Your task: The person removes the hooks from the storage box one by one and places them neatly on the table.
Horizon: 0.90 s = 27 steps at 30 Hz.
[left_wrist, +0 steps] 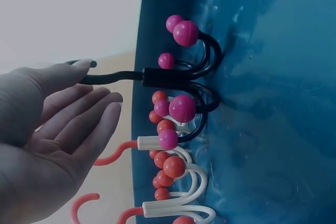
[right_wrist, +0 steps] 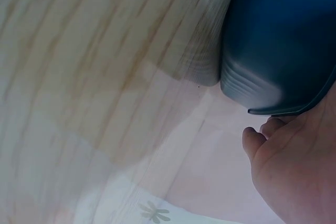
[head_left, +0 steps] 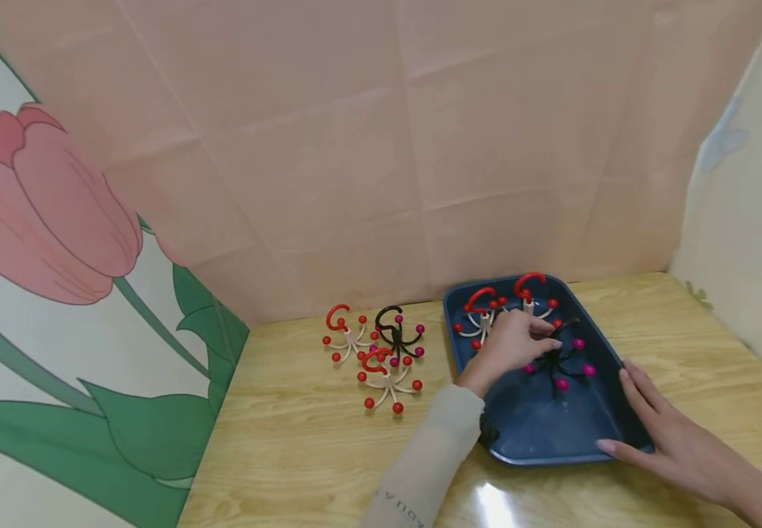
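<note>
My left hand (head_left: 511, 346) is over the blue tray (head_left: 552, 434), pinching the hook of a black multi-arm hanger (left_wrist: 160, 77) between thumb and fingers. This hanger has magenta ball tips and stands upright, arms down, at the tray's floor. Beside it in the tray are two white hangers with red hooks and red balls, one at the left (head_left: 484, 320) and one farther back (head_left: 529, 302). At the tray's right front corner, my right hand (head_left: 678, 449) grips the rim, thumb at the front and fingers along the outer side wall.
Left of the tray, on the wooden table (head_left: 275, 440), stand a black hanger (head_left: 395, 337) with magenta balls and two white ones with red hooks, one behind (head_left: 349, 341) and one in front (head_left: 389, 383). A pinkish cloth (head_left: 420, 183) hangs behind the table.
</note>
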### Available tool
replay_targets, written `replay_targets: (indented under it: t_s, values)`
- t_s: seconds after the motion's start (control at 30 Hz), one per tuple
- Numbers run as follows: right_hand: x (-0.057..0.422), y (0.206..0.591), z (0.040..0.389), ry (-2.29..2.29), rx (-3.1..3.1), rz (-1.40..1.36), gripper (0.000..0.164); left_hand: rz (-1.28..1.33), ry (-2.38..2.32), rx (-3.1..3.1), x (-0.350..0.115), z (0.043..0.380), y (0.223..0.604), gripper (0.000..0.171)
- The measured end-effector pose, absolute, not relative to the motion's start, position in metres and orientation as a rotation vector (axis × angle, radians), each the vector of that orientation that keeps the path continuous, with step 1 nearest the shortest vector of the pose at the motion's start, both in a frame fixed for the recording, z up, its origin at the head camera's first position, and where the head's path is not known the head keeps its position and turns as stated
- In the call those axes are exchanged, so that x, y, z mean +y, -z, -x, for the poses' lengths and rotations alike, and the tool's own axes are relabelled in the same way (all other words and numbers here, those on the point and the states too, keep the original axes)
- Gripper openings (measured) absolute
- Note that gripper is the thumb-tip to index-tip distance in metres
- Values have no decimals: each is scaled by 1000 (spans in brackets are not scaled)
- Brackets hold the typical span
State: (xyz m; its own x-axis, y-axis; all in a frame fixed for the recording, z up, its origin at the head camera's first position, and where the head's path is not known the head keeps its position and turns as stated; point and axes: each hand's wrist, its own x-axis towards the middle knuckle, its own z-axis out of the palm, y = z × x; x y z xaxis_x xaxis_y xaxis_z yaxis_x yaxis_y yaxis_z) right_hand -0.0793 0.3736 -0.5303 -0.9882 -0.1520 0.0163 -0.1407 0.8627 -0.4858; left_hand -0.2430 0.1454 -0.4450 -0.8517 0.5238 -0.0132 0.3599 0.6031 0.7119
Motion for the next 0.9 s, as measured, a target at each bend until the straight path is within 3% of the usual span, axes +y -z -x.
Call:
replay_targets:
  t_s: [0.9]
  values:
    - [373,530,79,748,3006,225,116,-787,-1116,2679,149,242,450,22]
